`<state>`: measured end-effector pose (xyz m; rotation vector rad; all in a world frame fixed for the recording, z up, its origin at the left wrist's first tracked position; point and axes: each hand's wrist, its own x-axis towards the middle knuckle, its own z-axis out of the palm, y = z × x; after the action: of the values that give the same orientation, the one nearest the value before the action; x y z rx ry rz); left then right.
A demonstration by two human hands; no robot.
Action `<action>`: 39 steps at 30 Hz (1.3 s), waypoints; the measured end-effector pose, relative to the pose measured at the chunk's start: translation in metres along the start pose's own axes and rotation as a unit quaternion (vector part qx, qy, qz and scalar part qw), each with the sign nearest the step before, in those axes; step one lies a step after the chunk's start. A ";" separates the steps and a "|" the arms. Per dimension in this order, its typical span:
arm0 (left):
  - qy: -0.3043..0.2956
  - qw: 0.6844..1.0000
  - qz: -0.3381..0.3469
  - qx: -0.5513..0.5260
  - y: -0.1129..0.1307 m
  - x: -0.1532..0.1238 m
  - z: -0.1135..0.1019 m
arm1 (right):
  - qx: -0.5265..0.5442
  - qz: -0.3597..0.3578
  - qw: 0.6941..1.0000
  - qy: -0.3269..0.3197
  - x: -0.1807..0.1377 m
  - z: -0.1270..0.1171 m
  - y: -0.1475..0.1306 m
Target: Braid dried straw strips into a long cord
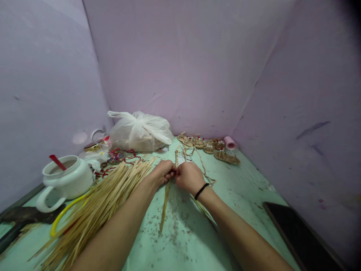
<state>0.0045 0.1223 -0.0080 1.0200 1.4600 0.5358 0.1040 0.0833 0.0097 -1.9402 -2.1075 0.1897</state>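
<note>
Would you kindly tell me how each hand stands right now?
Left hand: closed, pinching straw.
Right hand: closed, apparently on straw too; its fingertips are hidden.

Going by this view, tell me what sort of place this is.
Probably a small craft workspace: a bundle of straw-like strips, woven pieces and a pink spool on a green tabletop.

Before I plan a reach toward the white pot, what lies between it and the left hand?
In the head view, the bundle of straw strips lies between the left hand and the white pot, with red thread nearer the pot.
</note>
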 end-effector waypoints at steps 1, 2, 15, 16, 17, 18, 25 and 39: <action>-0.003 1.000 0.000 0.010 -0.001 0.001 -0.002 | -0.002 -0.009 1.000 -0.004 -0.002 -0.001 -0.002; -0.007 1.000 0.001 0.025 -0.001 0.002 -0.004 | 0.008 -0.019 1.000 -0.023 -0.002 -0.002 -0.001; -0.115 0.992 0.053 0.016 -0.005 0.004 -0.016 | 0.538 0.191 0.787 -0.236 0.016 -0.006 0.016; -0.115 0.991 0.059 0.019 -0.005 0.004 -0.016 | 0.540 0.191 0.783 -0.241 0.016 -0.001 0.015; -0.115 0.991 0.066 0.026 -0.005 0.003 -0.016 | 0.536 0.192 0.788 -0.234 0.017 0.003 0.016; -0.115 0.990 0.071 0.039 -0.004 0.002 -0.016 | 0.530 0.193 0.796 -0.220 0.018 0.007 0.017; -0.058 0.969 0.103 0.216 0.000 -0.004 -0.023 | 0.522 0.175 0.810 -0.205 0.024 0.026 0.029; -0.098 0.950 0.110 0.274 0.001 -0.014 -0.046 | 0.535 0.155 0.809 -0.185 0.019 0.029 0.030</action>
<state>-0.0401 0.1225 0.0087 1.6400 1.3489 0.1702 0.1235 0.1076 -0.0243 -1.4973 -1.2462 1.5413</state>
